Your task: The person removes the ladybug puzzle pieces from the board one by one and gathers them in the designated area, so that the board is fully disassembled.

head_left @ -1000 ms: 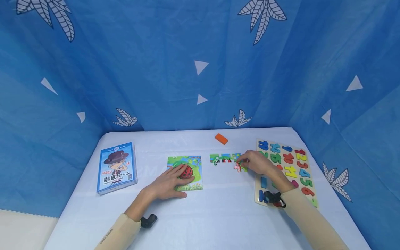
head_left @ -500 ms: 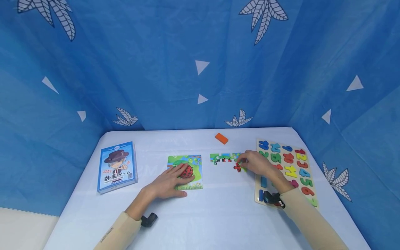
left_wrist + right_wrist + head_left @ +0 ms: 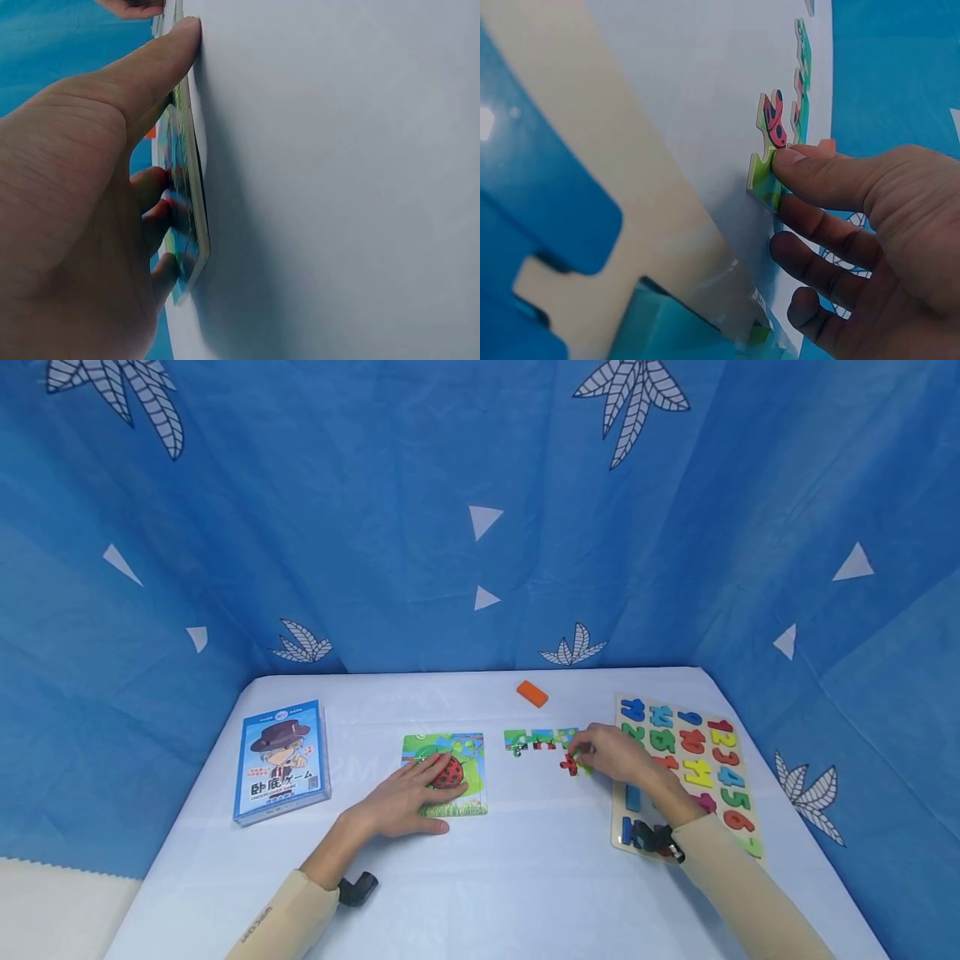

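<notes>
My left hand (image 3: 401, 804) lies with fingers spread on a square ladybug picture board (image 3: 472, 777), covering its lower left part. In the left wrist view the thumb reaches along the edge of the board (image 3: 196, 217). My right hand (image 3: 615, 752) pinches a red and green jigsaw piece (image 3: 569, 765) between thumb and fingertips. Seen from the right wrist, the thumb presses on the green part of the jigsaw piece (image 3: 763, 176). Just beyond it lies a joined row of jigsaw pieces (image 3: 532, 739), green and blue, whose right end is close to the right fingertips.
An orange block (image 3: 532, 693) lies behind the row. Under the right forearm is a wooden number board (image 3: 705, 777) with coloured numerals. A blue card game box (image 3: 281, 760) stands at the left of the white table (image 3: 487, 893). Blue curtains (image 3: 480, 552) enclose the back and sides.
The jigsaw piece in my right hand has changed its tilt; its pale glare is gone and its red shows plainly. My left hand stays where it was on the board.
</notes>
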Demonstrator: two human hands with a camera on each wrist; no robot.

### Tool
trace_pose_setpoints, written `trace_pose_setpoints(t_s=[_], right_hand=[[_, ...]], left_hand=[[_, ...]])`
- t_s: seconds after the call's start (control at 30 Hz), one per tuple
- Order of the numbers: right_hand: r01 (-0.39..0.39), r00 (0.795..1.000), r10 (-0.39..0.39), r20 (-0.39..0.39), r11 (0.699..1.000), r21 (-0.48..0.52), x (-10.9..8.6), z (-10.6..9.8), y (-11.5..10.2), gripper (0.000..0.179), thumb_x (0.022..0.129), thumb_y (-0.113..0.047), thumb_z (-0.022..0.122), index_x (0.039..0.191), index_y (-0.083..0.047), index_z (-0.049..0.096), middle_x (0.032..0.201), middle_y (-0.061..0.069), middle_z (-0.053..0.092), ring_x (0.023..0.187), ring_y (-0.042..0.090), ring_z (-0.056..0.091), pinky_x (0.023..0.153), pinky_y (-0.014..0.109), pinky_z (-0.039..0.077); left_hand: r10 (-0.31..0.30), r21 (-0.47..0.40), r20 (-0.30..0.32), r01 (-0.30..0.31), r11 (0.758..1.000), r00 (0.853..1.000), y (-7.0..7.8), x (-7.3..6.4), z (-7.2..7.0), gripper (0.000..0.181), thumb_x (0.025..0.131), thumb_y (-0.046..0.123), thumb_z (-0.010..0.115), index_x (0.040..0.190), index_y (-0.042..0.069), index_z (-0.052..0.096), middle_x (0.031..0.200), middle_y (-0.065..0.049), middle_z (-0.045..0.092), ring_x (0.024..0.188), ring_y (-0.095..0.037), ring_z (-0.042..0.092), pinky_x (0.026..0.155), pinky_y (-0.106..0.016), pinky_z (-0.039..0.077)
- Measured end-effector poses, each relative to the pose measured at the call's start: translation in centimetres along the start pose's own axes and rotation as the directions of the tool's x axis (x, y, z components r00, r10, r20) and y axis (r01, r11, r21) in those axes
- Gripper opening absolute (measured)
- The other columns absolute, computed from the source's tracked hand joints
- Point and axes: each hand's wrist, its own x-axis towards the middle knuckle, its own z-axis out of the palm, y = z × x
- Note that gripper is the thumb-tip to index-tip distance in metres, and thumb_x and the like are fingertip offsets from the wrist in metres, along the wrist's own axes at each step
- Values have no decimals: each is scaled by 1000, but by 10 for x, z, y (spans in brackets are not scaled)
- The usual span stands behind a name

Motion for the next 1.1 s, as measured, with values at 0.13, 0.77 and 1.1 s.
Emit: trace_pose_setpoints(t_s=[0.13, 0.77, 1.1], right_hand=[[-8, 1000, 8, 2, 1000, -4, 1, 0, 1, 16, 92, -14, 74, 103, -25, 77, 95, -6, 64, 85, 14, 57, 79, 36, 52], [69, 998, -70, 4, 992, 108, 8, -6, -11, 11, 94, -17, 71, 105, -18, 76, 90, -5, 63, 81, 15, 56, 68, 31, 49], [183, 982, -188, 14, 968, 172, 26, 15, -52, 16, 94, -17, 72, 110, -15, 76, 89, -7, 65, 79, 13, 55, 67, 27, 49]], left_hand=[[6, -6, -9, -6, 1000, 1000, 0, 0, 1, 64, 94, 50, 67, 151, 29, 48, 166, -18, 18, 154, -40, 13, 120, -64, 16], [-8, -51, -81, 4, 999, 997, -4, 2, 7, 65, 86, 47, 77, 145, 32, 56, 164, -15, 27, 152, -36, 23, 118, -63, 22], [-4, -35, -111, 0, 999, 994, -4, 1, 6, 65, 86, 47, 78, 145, 31, 57, 162, -12, 32, 150, -33, 28, 118, -61, 25]])
